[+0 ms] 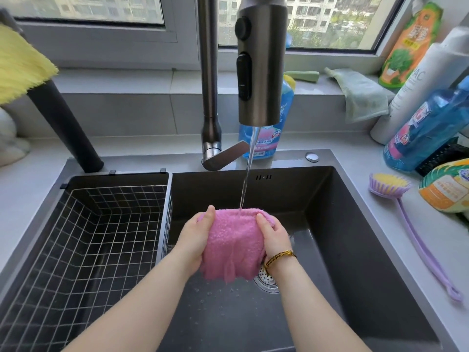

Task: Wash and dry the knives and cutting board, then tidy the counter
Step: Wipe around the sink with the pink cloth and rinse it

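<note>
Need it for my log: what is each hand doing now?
Left hand: gripping the pink cloth.
Right hand: gripping the same cloth.

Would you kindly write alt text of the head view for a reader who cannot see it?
A left hand and right hand grip a pink cloth under water running from the faucet over a sink. A wire basket sits in the sink's left side; bottles and a purple brush are on the counter at right.

Bright window daylight, bowed wide-angle edges
</note>
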